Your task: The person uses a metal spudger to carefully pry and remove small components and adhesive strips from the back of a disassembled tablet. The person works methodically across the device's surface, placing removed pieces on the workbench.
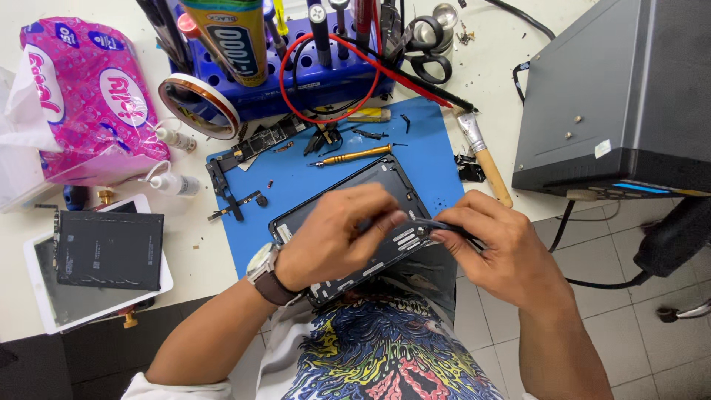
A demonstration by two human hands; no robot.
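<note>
The left hand (337, 237) presses on the opened tablet shell (348, 222) at the counter (200, 259) edge; its fingers curl over the shell. The right hand (496, 248) pinches a thin dark tool (444, 228) at the shell's rim. Removed parts lie on the blue mat (311, 174) beyond, so disassembly looks well along. The hands hide the work point.

Both hands on tablet shell (348, 194) — R hand (498, 248) pinching tweezers (444, 226).
</note>
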